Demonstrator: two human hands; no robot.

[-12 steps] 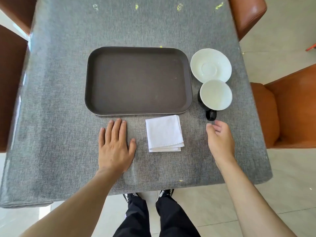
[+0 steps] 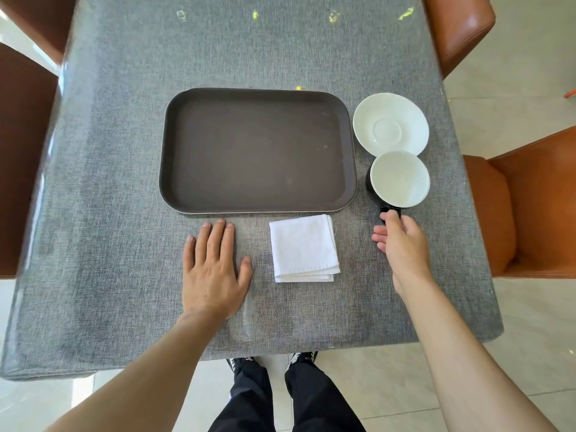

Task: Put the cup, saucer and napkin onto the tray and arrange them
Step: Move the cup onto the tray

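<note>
A dark brown tray (image 2: 174, 145) lies in the middle of the grey table. To its right sits a white saucer (image 2: 391, 124), and just in front of that a cup (image 2: 400, 179), black outside and white inside, with its handle pointing toward me. A folded white napkin (image 2: 304, 247) lies in front of the tray. My right hand (image 2: 402, 244) is at the cup's handle, thumb on it and fingers curled beside it; the cup stands on the table. My left hand (image 2: 215, 269) rests flat on the table, left of the napkin.
The grey tablecloth (image 2: 109, 244) covers the table. Orange-brown chairs stand at the right (image 2: 530, 207), far right corner (image 2: 455, 29) and left (image 2: 21, 163). The table's front edge is close to my legs.
My right hand has moved forward from just short of the cup and closed onto its handle. My left hand has stayed flat on the table.
</note>
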